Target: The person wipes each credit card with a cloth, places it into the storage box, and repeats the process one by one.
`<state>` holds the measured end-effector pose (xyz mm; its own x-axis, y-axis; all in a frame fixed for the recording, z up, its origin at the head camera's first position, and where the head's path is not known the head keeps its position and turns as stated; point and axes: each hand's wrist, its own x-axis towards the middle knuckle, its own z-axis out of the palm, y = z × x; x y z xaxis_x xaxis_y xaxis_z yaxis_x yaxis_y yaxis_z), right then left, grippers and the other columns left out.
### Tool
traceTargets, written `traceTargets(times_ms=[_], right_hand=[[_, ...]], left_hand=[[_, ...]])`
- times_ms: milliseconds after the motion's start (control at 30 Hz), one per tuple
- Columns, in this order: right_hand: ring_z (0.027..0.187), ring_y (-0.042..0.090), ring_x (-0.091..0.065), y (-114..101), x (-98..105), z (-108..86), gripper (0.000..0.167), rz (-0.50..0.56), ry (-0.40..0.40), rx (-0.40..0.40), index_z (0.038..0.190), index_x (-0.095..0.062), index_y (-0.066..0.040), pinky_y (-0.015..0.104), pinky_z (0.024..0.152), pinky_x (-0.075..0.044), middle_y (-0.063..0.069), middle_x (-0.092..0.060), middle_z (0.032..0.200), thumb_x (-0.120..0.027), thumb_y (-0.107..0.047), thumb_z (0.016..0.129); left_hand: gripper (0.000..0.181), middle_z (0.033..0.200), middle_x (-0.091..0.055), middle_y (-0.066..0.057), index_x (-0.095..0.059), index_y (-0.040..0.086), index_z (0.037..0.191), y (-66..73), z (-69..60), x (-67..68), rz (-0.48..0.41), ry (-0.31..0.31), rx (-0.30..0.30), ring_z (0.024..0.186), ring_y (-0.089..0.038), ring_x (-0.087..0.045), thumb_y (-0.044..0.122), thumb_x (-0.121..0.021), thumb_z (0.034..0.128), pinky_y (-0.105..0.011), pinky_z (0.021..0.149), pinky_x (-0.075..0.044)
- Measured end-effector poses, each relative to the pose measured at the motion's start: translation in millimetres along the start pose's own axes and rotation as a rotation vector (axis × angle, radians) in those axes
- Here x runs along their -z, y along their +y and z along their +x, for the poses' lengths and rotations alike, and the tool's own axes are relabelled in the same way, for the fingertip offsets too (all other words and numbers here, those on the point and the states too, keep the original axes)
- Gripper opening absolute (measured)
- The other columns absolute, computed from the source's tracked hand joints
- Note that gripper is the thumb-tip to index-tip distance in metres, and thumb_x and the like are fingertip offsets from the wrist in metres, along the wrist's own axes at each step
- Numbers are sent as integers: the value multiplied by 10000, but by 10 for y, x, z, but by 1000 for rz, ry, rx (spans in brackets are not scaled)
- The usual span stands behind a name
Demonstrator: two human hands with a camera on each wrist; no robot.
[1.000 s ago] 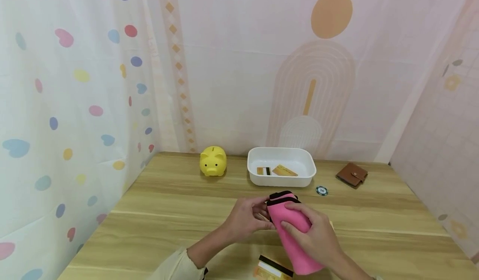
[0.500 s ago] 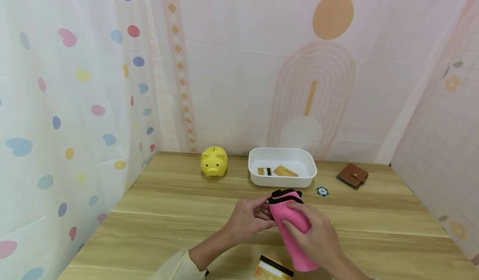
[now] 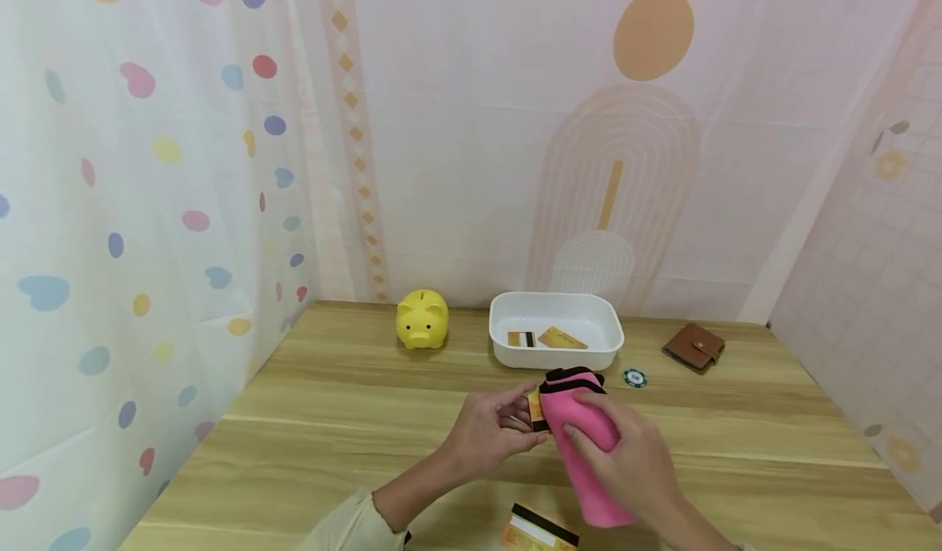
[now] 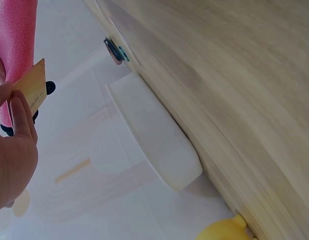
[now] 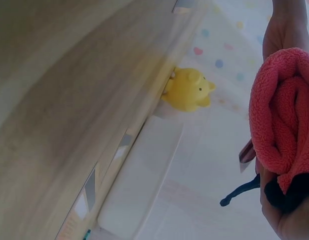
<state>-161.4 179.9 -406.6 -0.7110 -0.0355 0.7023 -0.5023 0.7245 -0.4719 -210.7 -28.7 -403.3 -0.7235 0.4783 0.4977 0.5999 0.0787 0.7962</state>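
Observation:
My right hand [image 3: 629, 457] grips a rolled pink fleecy cloth [image 3: 589, 490] with black trim, above the table. Its folded, fuzzy layers [image 5: 274, 115] show in the right wrist view. At the cloth's upper left side, my left hand [image 3: 486, 432] pinches a gold bank card [image 3: 538, 412]. In the left wrist view this card [image 4: 33, 87] stands out between thumb and fingers, close against the cloth; whether they touch I cannot tell. A second bank card [image 3: 540, 528] with a black stripe lies on the table below the hands.
A white bin [image 3: 555, 359] at the back holds two gold cards [image 3: 562, 338]. Left of it sits a yellow piggy bank [image 3: 422, 320]. To the right lie a poker chip [image 3: 635, 378] and a brown wallet [image 3: 694, 347]. Curtains hang behind the wooden table [image 3: 353, 420].
The right hand has shifted the cloth slightly to the right and up. More of the card in the left hand now shows beside it. The left hand has barely moved.

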Motion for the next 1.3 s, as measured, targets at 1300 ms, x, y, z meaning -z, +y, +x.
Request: traceTargets(times_ms=[1300], right_hand=[[535,64,-552,269,184,80,383,21,-51,-243,1153,-700,-251,249,427,-466,48,-690,770,-846,-294,802]], left_hand=[[592,986,-648,-205,-552,-83,1332,-19,-85,144,-134,21,59,880,-233,-701,-42,-796,795,-303,782,-601]])
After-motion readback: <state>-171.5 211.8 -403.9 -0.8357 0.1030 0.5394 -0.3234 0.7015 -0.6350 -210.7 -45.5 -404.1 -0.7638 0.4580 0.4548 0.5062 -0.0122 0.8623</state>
